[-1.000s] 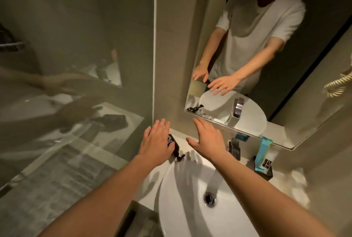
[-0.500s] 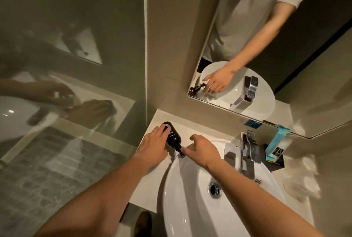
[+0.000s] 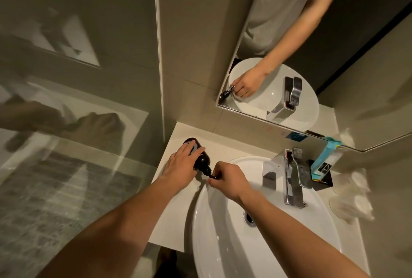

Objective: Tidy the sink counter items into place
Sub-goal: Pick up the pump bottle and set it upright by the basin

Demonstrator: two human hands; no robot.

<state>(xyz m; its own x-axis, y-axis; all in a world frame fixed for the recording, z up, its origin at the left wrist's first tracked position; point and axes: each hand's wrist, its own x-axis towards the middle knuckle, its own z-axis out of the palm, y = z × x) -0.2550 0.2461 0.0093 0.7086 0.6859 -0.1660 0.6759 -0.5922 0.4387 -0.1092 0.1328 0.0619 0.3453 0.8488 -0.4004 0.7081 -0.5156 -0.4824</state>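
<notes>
Head view looks down on my two hands at the back left of the white counter [image 3: 178, 228], both on a dark bottle [image 3: 201, 161]. My left hand [image 3: 181, 166] is wrapped around the bottle's body, fingers curled over its side near the pale label. My right hand [image 3: 227, 178] is pinched closed on the black pump [image 3: 209, 174] at the bottle's neck, which points toward the basin. That bottle lies tilted on the counter just beside the rim of the white sink [image 3: 263, 244], between the sink and the wall corner. At the back of the sink stands a chrome tap [image 3: 294, 179]. To its right, a teal tube [image 3: 326, 158] leans in a black holder [image 3: 324, 180] against the wall, under the mirror [image 3: 334, 54]. Something pale and blurred sits at the far right of the counter; I cannot tell what it is.
</notes>
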